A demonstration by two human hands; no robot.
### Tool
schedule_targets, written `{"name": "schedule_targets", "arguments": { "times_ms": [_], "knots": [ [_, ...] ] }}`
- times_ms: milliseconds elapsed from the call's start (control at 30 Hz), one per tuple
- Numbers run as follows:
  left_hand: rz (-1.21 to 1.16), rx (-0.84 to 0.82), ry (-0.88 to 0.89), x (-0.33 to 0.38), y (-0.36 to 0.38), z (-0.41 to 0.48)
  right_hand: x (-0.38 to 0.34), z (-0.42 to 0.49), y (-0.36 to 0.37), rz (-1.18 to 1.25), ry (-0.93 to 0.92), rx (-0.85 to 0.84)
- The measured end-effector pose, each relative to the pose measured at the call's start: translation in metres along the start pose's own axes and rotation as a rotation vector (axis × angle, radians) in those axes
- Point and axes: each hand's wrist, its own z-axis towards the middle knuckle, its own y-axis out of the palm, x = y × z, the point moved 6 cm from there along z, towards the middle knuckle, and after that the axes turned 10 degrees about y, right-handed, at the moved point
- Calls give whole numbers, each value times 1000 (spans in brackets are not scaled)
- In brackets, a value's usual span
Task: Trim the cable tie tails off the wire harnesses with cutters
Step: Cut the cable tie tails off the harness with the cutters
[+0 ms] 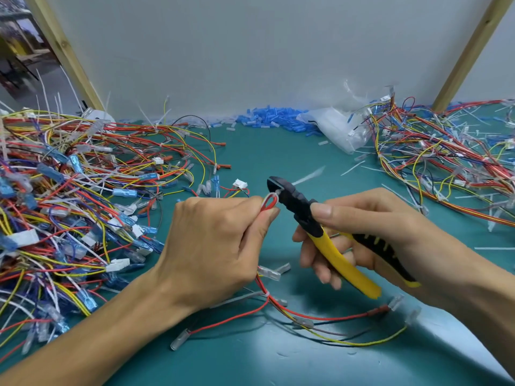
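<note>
Left hand (217, 246): fingers curled tight, with thumb and forefinger pinching a red wire loop of the wire harness (306, 316). The loop sticks up just past the fingertips.
Right hand (370, 229): wrapped round the cutters (303, 215). The thumb lies along the top near the pivot and the other fingers (320, 263) curl under the yellow handle.
Cutters: dark head, one yellow handle and one black handle with yellow ribs. The handles stand a little apart. The jaws sit against the cable tie (274, 195) at the top of the red loop; whether they are fully closed cannot be told.
Tail (309, 175): a pale, blurred strip just beyond the cutter head, above the mat.
Wire harness: held up at the loop. The rest hangs down and trails across the green mat (250, 358) under both hands, its ends capped by clear sleeves.
Left pile (69, 204): tangled harnesses in red, yellow, blue and white, with long white ties standing up.
Right pile (446, 151): more harnesses, with cut white strips (359, 164) scattered around.
Writing: a white tag (25, 238) in the left pile is too blurred to read.
Plastic bag (340, 132): clear, lying on its side at the back. What it holds is unclear.
Blue sleeves (273, 118): a loose heap along the wall beside the bag.
</note>
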Motion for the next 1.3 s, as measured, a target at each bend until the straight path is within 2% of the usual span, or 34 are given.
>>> {"name": "schedule_targets", "arguments": {
  "times_ms": [67,133,233,333,400,567,767,933,1300],
  "knots": [
    [-10,-3,-2,0,1,0,4,4,3,71,53,-94],
    [-16,-5,-5,0,1,0,5,4,2,74,56,-105],
    [-16,-14,0,-1,2,0,1,-1,-4,-54,-5,7],
    [21,-41,17,-1,3,-2,-4,-6,-6,-315,-110,216],
    [47,-53,30,-1,3,-2,-7,-9,-3,-437,-167,291],
    [69,-55,63,1,3,0,-11,-11,3,-487,-210,331],
    [97,-60,74,1,3,-1,-9,-13,2,-623,-224,463],
    [74,-24,50,0,3,-1,-9,-13,6,-678,-376,548],
    [42,-2,37,0,4,-1,-9,-16,9,-744,-447,576]
  ]
}}
